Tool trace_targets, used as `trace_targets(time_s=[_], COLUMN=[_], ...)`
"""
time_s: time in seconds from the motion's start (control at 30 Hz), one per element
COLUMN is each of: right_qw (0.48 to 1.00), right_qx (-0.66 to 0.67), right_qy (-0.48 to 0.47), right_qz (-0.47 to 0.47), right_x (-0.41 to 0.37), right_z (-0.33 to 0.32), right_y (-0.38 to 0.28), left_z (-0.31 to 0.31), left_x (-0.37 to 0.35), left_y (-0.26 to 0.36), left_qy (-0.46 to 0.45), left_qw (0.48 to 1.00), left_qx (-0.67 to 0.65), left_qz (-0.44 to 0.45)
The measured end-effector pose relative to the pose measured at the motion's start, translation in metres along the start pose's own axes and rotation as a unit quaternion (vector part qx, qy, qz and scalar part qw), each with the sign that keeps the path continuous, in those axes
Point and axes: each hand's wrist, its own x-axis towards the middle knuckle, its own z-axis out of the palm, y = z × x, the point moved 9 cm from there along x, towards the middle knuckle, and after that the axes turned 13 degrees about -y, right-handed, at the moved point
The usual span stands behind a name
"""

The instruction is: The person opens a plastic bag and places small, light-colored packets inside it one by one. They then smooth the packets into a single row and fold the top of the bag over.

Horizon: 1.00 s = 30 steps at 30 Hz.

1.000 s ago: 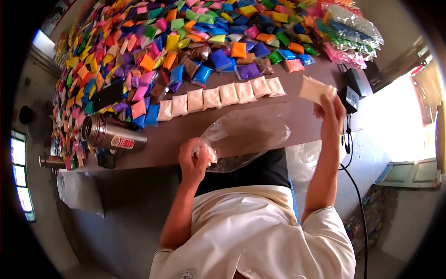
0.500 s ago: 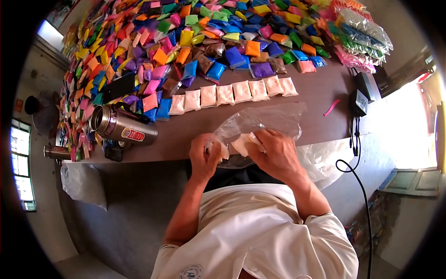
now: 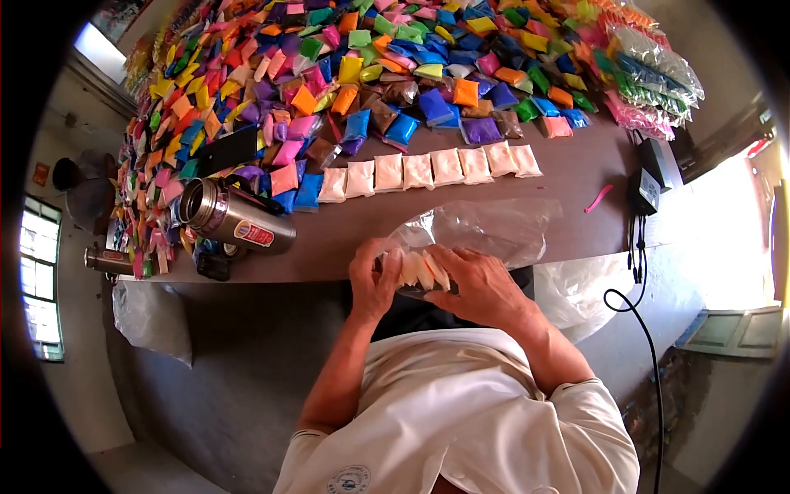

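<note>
A bunch of small cream packets (image 3: 422, 270) stands on edge between my two hands at the table's front edge. My left hand (image 3: 374, 282) is closed on the left end of the bunch, thumb across the front. From the other side, my right hand (image 3: 485, 286) presses the packets with curled fingers and thumb. Around and behind them spreads a clear plastic bag (image 3: 502, 226), its open part lying toward the right. How far the packets sit inside the bag is hard to make out. Beyond it, several matching cream packets (image 3: 415, 171) lie side by side in a row.
A large heap of coloured packets (image 3: 387, 66) covers the back and left of the table (image 3: 329, 239). An uncapped steel flask (image 3: 239, 222) lies tilted at left. At right are a power adapter (image 3: 643, 193) with cable and a pink strip (image 3: 599, 198). Another person (image 3: 86, 193) is far left.
My right hand has moved in toward my left, bringing the cream packets together into one bunch. The view has shifted slightly, so the table appears a little farther right.
</note>
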Motion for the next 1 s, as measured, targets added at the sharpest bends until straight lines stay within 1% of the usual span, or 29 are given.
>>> trace_targets(time_s=[0.1, 0.17, 0.2, 0.27, 0.3, 0.37, 0.5, 0.57, 0.7, 0.77, 0.9, 0.97, 1.0], right_qw=[1.000, 0.999, 0.999, 0.999, 0.999, 0.997, 0.991, 0.996, 0.994, 0.998, 0.999, 0.998, 0.998], right_qx=[-0.022, -0.038, -0.037, -0.025, -0.024, 0.073, 0.119, 0.060, 0.066, 0.058, 0.027, -0.015, -0.017], right_qy=[-0.009, -0.004, -0.004, 0.038, 0.038, -0.029, -0.054, -0.069, -0.083, -0.035, -0.031, -0.059, -0.059], right_qz=[-0.007, 0.012, 0.012, -0.016, -0.017, -0.008, -0.010, 0.000, 0.016, 0.003, 0.022, 0.029, 0.031], right_x=[0.003, 0.005, 0.006, 0.005, 0.005, 0.004, 0.006, 0.009, 0.017, 0.015, 0.016, 0.014, 0.012], right_z=[0.008, 0.010, 0.012, 0.011, 0.010, 0.017, 0.013, 0.018, 0.022, 0.016, 0.017, 0.019, 0.014], right_y=[0.006, 0.007, 0.005, -0.004, -0.005, -0.002, 0.006, 0.012, 0.019, 0.017, 0.024, 0.024, 0.020], left_z=[-0.002, -0.002, -0.003, -0.005, -0.006, -0.009, -0.005, -0.004, -0.005, -0.005, -0.002, -0.006, -0.004], left_x=[0.000, -0.002, -0.002, -0.001, 0.000, -0.001, -0.001, -0.001, -0.001, -0.001, -0.001, 0.000, -0.001], left_y=[0.005, -0.011, -0.011, -0.008, -0.006, -0.001, -0.004, -0.005, -0.007, -0.003, -0.008, 0.003, 0.001], left_qy=[-0.002, -0.013, -0.013, -0.011, -0.011, -0.008, -0.001, 0.003, -0.010, -0.006, -0.015, 0.016, 0.015], left_qw=[1.000, 0.997, 0.997, 0.998, 0.998, 0.999, 0.997, 0.998, 0.998, 0.999, 0.999, 1.000, 1.000], left_qx=[-0.022, -0.062, -0.061, -0.055, -0.053, -0.032, -0.072, -0.066, -0.049, -0.044, -0.040, -0.024, -0.027], left_qz=[-0.001, -0.039, -0.039, -0.038, -0.038, -0.022, -0.030, -0.025, -0.041, -0.028, -0.017, 0.002, 0.004])
